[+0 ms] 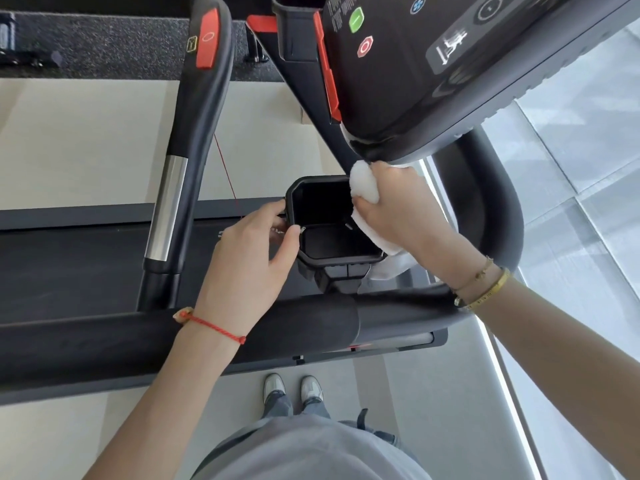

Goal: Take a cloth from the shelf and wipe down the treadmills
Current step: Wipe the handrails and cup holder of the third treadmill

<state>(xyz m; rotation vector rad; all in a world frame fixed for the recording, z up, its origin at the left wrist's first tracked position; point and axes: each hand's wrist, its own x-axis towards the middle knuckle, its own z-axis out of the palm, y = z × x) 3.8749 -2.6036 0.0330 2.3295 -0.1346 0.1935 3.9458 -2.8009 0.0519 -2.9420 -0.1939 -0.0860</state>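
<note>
Gripping a bunched white cloth (363,183), soft and terry-like, the right hand (401,206) presses it against the glossy black treadmill console (433,98) edge; the left hand (249,251) pinches the rim of a matte, octagonal plastic cup holder (332,223).

Worn on the head, looking steeply down and forward, close above both hands: left hand (258,251) near centre, right hand (398,202) just beyond it, shoes (293,389) far beneath.
</note>
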